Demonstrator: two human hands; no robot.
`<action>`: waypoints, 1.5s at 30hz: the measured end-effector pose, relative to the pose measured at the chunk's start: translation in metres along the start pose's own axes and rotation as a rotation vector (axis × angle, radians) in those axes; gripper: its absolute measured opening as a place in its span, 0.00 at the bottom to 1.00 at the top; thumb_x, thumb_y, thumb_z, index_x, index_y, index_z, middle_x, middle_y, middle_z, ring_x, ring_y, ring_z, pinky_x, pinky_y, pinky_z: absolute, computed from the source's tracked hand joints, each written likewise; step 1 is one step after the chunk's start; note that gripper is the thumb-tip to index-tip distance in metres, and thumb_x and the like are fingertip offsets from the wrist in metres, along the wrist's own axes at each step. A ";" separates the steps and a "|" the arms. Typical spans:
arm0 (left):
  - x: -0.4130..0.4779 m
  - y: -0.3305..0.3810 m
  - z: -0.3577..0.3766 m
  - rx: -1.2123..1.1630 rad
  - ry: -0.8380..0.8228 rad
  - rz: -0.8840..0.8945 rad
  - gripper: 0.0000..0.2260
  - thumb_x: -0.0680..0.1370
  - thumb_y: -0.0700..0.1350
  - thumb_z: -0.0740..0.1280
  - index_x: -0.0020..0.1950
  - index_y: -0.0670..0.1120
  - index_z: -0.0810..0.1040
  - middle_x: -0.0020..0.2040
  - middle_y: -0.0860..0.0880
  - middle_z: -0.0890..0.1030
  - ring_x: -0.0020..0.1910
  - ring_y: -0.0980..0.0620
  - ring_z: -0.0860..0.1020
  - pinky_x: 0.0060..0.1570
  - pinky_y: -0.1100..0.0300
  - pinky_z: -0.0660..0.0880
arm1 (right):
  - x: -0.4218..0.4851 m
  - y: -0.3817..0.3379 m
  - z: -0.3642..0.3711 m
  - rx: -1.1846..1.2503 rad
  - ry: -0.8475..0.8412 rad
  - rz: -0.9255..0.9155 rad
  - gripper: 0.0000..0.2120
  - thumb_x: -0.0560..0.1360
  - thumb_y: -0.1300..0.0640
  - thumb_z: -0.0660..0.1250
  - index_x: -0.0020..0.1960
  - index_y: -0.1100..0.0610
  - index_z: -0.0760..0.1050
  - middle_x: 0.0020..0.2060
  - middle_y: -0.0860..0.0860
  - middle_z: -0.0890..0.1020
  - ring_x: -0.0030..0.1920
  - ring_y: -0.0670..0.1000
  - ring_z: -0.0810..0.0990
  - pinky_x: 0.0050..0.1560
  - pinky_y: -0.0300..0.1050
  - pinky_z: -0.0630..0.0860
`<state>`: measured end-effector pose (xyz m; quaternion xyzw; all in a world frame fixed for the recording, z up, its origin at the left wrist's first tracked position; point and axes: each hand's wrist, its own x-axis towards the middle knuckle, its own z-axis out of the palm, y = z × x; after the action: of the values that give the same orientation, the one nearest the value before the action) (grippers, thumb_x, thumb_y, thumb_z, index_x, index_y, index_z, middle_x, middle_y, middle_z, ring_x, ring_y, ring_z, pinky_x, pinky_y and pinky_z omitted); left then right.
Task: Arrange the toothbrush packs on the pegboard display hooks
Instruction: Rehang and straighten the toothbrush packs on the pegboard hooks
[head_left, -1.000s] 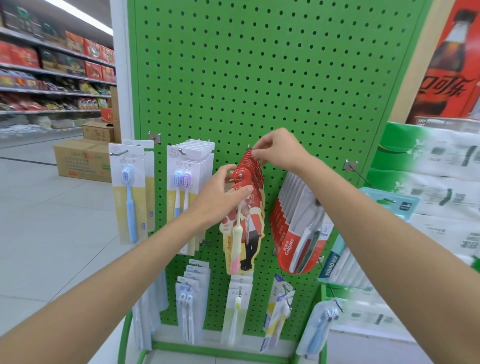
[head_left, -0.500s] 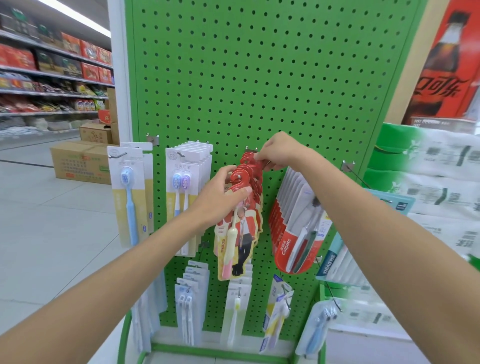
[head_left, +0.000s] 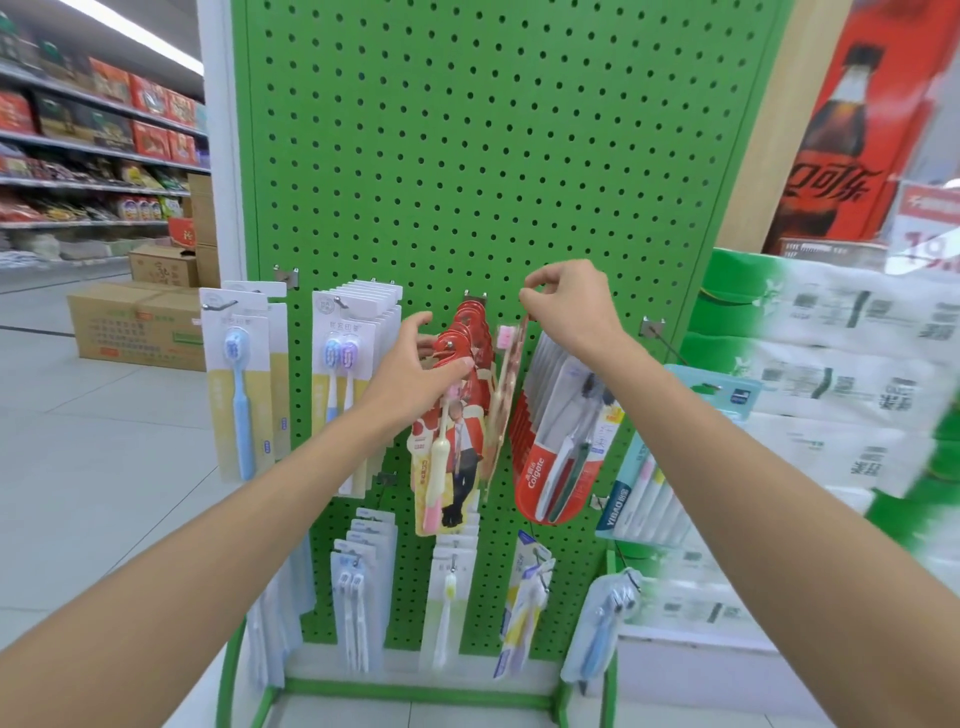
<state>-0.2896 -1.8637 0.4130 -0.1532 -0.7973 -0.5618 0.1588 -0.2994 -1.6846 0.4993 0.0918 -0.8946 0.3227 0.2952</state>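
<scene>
The bunch of red-topped toothbrush packs (head_left: 474, 325) hangs from a hook (head_left: 476, 296) about midway across the green pegboard (head_left: 467, 156), in its upper row of goods. The left hand (head_left: 410, 374) grips the front of that bunch, thumb across the face of the foremost pack and fingers curled round behind it. Just to the right, the right hand (head_left: 569, 306) pinches the top of a single pack (head_left: 506, 364) between thumb and forefinger, its other fingers curled in. This pack hangs from the fingers nearly edge-on, its pink brush head showing, right of the hook and close beside the bunch; I cannot tell whether the two touch lower down.

Further right in the same row hang red Colgate packs (head_left: 556, 452), and at the board's right edge a fan of YIBAO packs (head_left: 644, 493). To the left are white twin-brush packs (head_left: 348, 353), then blue-brush packs (head_left: 239, 384) at the left edge. A lower row of pale packs (head_left: 449, 587) hangs near the bottom edge.

Beyond the board's left side, cardboard boxes (head_left: 130, 327) sit on the floor under stocked shelves (head_left: 78, 130). On the right stand stacked paper goods (head_left: 831, 389) and a red cola poster (head_left: 841, 156).
</scene>
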 end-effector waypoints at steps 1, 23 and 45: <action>-0.002 0.001 0.000 -0.008 0.017 0.001 0.35 0.77 0.52 0.71 0.78 0.51 0.55 0.71 0.47 0.68 0.62 0.55 0.71 0.57 0.58 0.69 | -0.006 -0.001 0.000 -0.027 0.012 -0.026 0.13 0.77 0.62 0.64 0.60 0.61 0.80 0.36 0.50 0.80 0.22 0.44 0.65 0.23 0.32 0.64; -0.079 0.000 0.016 0.096 -0.103 0.093 0.18 0.78 0.52 0.68 0.67 0.51 0.72 0.60 0.52 0.75 0.60 0.53 0.74 0.60 0.56 0.73 | -0.113 -0.003 0.004 -0.029 -0.088 -0.114 0.08 0.79 0.58 0.66 0.54 0.58 0.82 0.44 0.52 0.84 0.42 0.48 0.81 0.48 0.43 0.80; -0.137 -0.100 0.027 -0.169 -0.129 -0.134 0.20 0.68 0.44 0.79 0.59 0.48 0.82 0.50 0.50 0.84 0.43 0.55 0.85 0.41 0.62 0.80 | -0.202 0.056 0.104 0.636 -0.205 0.351 0.11 0.80 0.53 0.64 0.48 0.57 0.83 0.41 0.52 0.86 0.39 0.47 0.83 0.48 0.44 0.78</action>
<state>-0.2102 -1.8789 0.2617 -0.1485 -0.7640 -0.6254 0.0556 -0.2048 -1.7119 0.2875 0.0562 -0.7767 0.6192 0.1010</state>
